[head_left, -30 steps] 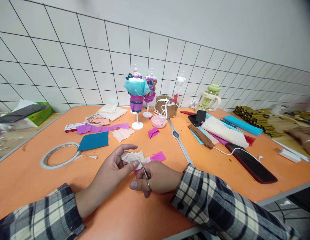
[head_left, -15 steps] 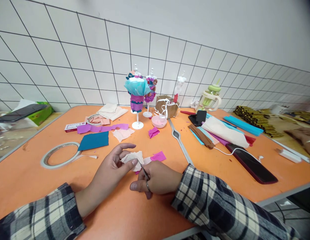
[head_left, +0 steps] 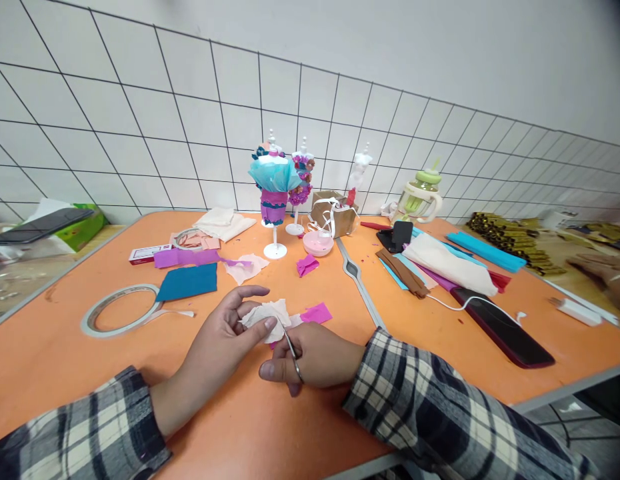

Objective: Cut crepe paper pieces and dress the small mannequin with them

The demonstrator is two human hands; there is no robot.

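A small piece of cream crepe paper [head_left: 266,319] is pinched between the thumb and fingers of my left hand [head_left: 235,327]. My right hand [head_left: 310,355] is closed around metal scissors [head_left: 291,347], whose blades reach the right edge of the cream paper. Behind my right hand lies a magenta paper scrap [head_left: 317,313], and a bit of magenta shows below the cream piece. A teal paper square [head_left: 188,283] rests left of my hands, near a roll of white tape [head_left: 93,320].
Dressed mini mannequin [head_left: 274,200], pink bowl [head_left: 319,244] and brown box [head_left: 335,215] stand behind my hands. Purple strip [head_left: 185,258] lies back left. Phone [head_left: 510,330], crepe rolls [head_left: 450,263] and bottle [head_left: 419,197] are at right. Part of another person's hand shows far right.
The scissors have tilted slightly at the paper's edge. The right part of the purple strip has shifted down over the pale scrap. The other person's hand at far right has moved slightly.
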